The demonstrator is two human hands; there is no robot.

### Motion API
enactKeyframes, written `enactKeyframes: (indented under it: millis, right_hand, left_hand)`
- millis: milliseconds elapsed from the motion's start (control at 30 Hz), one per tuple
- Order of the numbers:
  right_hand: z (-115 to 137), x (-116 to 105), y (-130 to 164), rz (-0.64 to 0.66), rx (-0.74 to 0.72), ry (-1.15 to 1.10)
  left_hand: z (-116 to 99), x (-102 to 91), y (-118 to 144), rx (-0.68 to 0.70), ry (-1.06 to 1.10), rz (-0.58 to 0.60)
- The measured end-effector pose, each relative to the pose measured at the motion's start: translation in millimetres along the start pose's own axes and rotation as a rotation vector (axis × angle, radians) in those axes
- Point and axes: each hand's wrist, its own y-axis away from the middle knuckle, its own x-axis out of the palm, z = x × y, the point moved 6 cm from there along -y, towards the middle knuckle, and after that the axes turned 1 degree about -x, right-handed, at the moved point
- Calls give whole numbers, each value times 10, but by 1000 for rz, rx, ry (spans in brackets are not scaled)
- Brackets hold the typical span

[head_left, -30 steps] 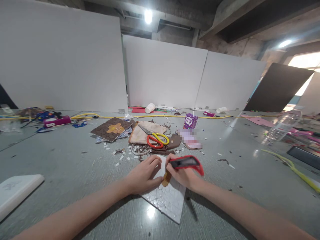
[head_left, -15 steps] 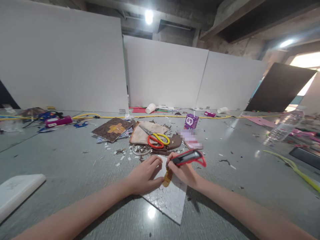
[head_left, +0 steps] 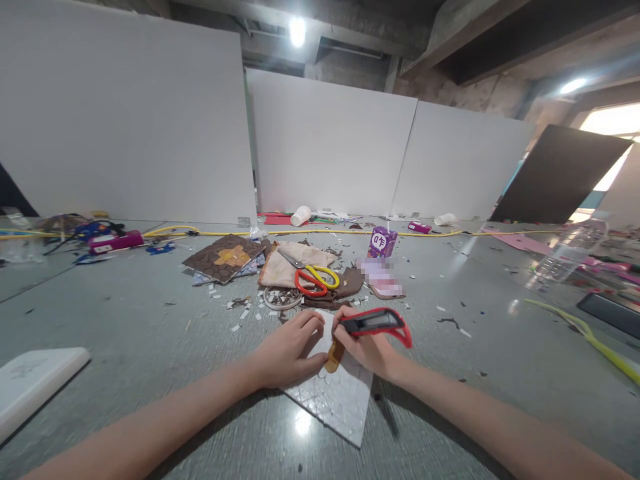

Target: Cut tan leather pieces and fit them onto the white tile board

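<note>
My right hand (head_left: 367, 347) is closed round a red and black utility knife (head_left: 379, 321), whose handle end points right. Its blade tip is hidden by my fingers. Under both hands lies a white sheet (head_left: 343, 407) marked with rounded cell shapes. A small amber-brown piece (head_left: 333, 360) rests on this sheet, between my left thumb and my right hand. My left hand (head_left: 290, 350) lies on the sheet's left side, thumb and fingers apart, with the thumb tip touching or close beside the amber piece.
Scissors (head_left: 317, 280) with red and yellow handles lie on a beige cloth (head_left: 270, 270) beyond my hands. A brown patterned panel (head_left: 205, 259), paper scraps, a purple drink carton (head_left: 382, 243) and a phone-like pixelated object (head_left: 383, 277) surround them. A white box-like slab (head_left: 40, 380) lies left.
The knife's handle has tilted slightly in my right hand, and the fingers have shifted a little over the amber piece. My left hand stays in place.
</note>
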Motion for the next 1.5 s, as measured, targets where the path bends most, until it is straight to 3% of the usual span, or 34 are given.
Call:
enactKeyframes:
  millis: [267, 500, 667, 933, 1167, 1367, 1500]
  right_hand:
    - [-56, 13, 4, 9, 31, -84]
    - [-265, -81, 24, -223, 285, -439]
    - [-211, -108, -46, -136, 167, -472]
    - [-286, -122, -77, 69, 258, -353]
    - [-295, -103, -78, 106, 172, -318]
    - [-185, -131, -81, 151, -99, -242]
    - [-218, -145, -87, 138, 2, -255]
  left_hand:
    - [14, -2, -5, 3, -10, -13]
    - [22, 21, 5, -1, -31, 16]
    - [0, 23, 3, 23, -57, 37]
    - [23, 10, 0, -14, -39, 11]
    - [23, 12, -1, -29, -26, 25]
    - [3, 7, -10, -14, -16, 13]
    - [10, 8, -16, -17, -17, 9]
